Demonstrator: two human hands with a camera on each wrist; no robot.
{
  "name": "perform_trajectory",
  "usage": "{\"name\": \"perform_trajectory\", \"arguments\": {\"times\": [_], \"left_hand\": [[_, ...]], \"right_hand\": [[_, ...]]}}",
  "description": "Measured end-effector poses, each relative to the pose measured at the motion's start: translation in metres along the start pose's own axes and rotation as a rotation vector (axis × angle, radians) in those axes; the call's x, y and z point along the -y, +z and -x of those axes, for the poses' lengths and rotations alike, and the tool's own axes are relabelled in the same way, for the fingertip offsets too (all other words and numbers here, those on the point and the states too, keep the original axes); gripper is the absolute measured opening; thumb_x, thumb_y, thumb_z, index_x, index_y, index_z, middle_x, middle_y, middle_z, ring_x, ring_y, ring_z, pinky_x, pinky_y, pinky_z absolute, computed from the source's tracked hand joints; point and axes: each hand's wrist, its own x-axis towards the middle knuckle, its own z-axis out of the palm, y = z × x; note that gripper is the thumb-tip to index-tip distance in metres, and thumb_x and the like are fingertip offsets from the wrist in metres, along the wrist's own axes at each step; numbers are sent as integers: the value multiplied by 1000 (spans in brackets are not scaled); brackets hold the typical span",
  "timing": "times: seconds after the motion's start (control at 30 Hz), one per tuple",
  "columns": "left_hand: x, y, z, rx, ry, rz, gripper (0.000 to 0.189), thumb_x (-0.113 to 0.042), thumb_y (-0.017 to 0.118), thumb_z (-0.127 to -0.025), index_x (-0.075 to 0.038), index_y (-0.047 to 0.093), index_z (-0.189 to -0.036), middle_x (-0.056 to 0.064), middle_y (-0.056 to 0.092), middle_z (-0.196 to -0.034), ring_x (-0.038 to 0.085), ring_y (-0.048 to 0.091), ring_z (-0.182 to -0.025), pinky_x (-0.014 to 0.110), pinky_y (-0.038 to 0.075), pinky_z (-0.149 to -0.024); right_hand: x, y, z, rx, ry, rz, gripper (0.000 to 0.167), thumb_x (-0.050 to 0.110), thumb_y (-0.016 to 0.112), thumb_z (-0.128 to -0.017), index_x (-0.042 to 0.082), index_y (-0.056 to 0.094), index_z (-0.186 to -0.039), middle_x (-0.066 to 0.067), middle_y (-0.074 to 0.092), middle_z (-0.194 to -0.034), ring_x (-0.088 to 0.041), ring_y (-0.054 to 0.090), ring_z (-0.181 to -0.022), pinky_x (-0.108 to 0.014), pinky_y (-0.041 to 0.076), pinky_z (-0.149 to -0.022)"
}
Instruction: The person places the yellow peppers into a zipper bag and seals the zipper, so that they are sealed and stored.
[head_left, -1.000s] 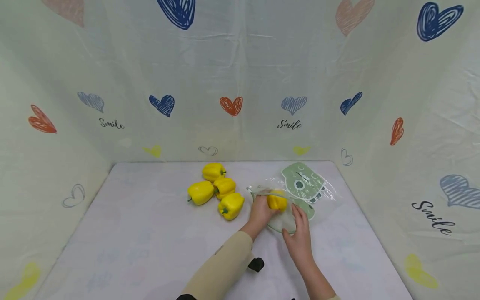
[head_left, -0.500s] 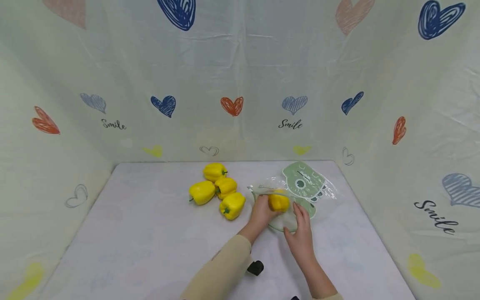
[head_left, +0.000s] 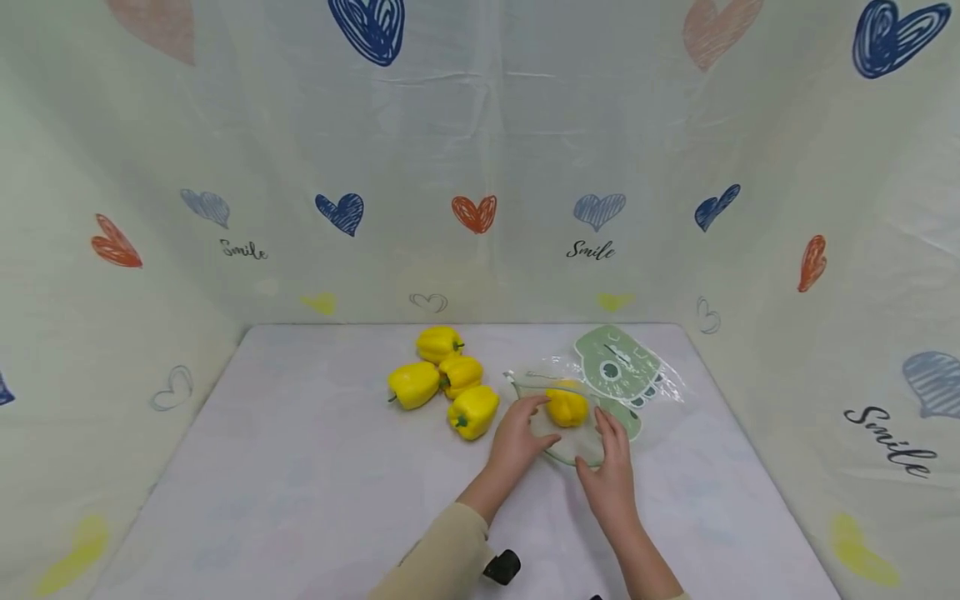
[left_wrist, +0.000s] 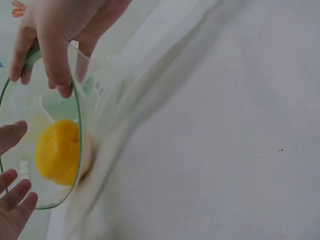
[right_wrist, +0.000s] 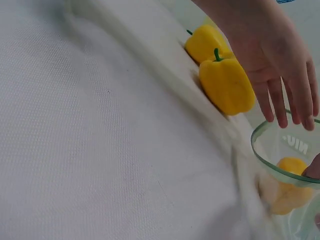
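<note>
In the head view, wears a beige left sleeve (head_left: 442, 557) at six o'clock, a black blocky piece (head_left: 503, 567) at its three o'clock, a beige right sleeve (head_left: 681, 597) toward five.

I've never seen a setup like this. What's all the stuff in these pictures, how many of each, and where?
Loose yellow peppers: 4, yellow with green stems, clustered left of the bag
Bagged pepper: 1, yellow, inside the bag
Bag: 1, clear with a green rim and green cartoon print, right of the loose peppers
Table: 1, whitish, under everything
Backdrop: 1, pale, behind and beside the table
Printed hearts: many, blue, red, pink, yellow and outlined, on the backdrop
"Smile" prints: 3, black, on the backdrop
Beige sleeve: 1 clearly seen, left forearm
Left hand: 1, at the bag's left side
Right hand: 1, at the bag's rim
</note>
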Motion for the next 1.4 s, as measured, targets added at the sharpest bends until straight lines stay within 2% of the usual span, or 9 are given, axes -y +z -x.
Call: {"name": "perform_trajectory", "arguments": {"times": [0.1,0.33,0.5,0.6,0.7,0.83,1.13,1.23,1.4], "left_hand": [[-3,-11,7,-35,32,-6,56,-15,83,-78,-13,60,-129,7,60,-124,24,59,-106,31,52,-87],[2,-32,15,-143,200,-104,53,-15,84,-77,-9,61,-124,5,60,-120,22,57,-110,33,48,-95],[8,-44,19,-194,226,-134,55,-15,85,-75,-9,61,-124,5,60,-121,24,55,-113,37,46,-98],[13,-51,21,-249,214,-147,56,-13,87,-73,-8,61,-122,6,60,-119,25,55,-112,40,45,-99],[18,-56,22,-302,178,-169,56,-13,88,-71,-9,61,-121,7,59,-118,27,54,-111,41,45,-98],[27,-61,22,-337,84,-173,58,-12,89,-69,-10,61,-120,9,58,-118,29,53,-111,43,45,-98],[46,-63,23,-312,-182,-156,67,-18,89,-71,-10,56,-129,11,52,-129,31,48,-121,45,39,-105],[50,-63,24,-313,-235,-117,71,-17,89,-71,-8,54,-132,14,50,-130,33,47,-122,48,37,-106],[54,-63,24,-316,-284,-83,75,-15,89,-70,-6,51,-134,17,49,-130,35,47,-121,50,37,-106]], "right_hand": [[1,0,0,3,12,1,84,-18,72,-72,3,38,-146,-16,34,-145,-37,42,-128,-55,39,-103],[-1,-2,1,1,21,-7,84,-18,71,-71,1,38,-146,-16,33,-145,-37,44,-126,-55,40,-102],[-2,-3,0,1,38,-13,84,-19,71,-71,1,38,-146,-15,33,-145,-37,44,-126,-54,40,-102],[-3,-3,0,9,47,-21,85,-18,71,-71,2,38,-146,-15,32,-145,-37,43,-127,-54,38,-103],[-3,-3,0,15,50,-28,84,-18,71,-71,2,37,-146,-15,32,-145,-37,42,-128,-54,37,-105],[-3,-3,0,17,47,-35,83,-18,71,-71,1,38,-145,-16,32,-145,-38,39,-131,-55,34,-106],[-3,-1,0,31,58,-31,79,-16,71,-73,1,41,-144,-17,33,-144,-38,37,-132,-56,34,-106],[-2,0,0,30,62,-28,79,-16,71,-73,1,41,-144,-17,33,-143,-39,37,-131,-56,35,-105],[-2,1,0,33,70,-35,79,-17,71,-72,1,42,-143,-18,35,-140,-40,38,-130,-57,34,-105]]}}
